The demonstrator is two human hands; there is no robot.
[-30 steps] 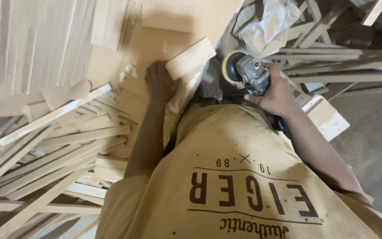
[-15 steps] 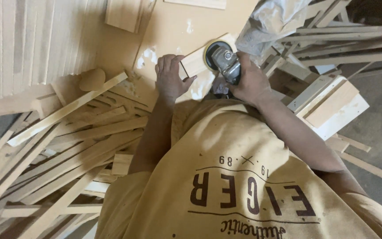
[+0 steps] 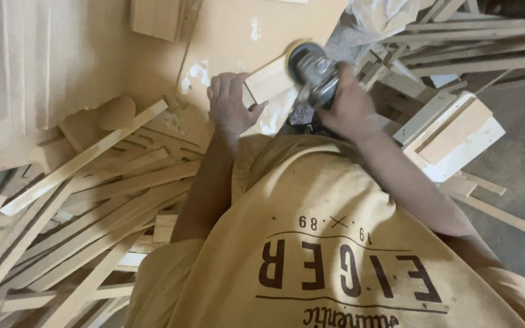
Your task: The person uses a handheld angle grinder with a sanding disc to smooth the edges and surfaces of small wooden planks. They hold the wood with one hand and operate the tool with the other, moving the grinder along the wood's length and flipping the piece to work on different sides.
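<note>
Sanding step under way: left hand [image 3: 231, 103] fingers clamped on wooden block [image 3: 268, 79], right hand [image 3: 349, 103] fingers wrapped around angle grinder [image 3: 312, 70], disc against block's far end. Next likely calls for steady hold.

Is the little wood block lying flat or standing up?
Flat: the wood block lies on the board, left hand pressing it.

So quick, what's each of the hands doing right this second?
Left hand: closed on the small wooden block, pinning it down.
Right hand: shut around the angle grinder, whose disc sits at the block's end.
</note>
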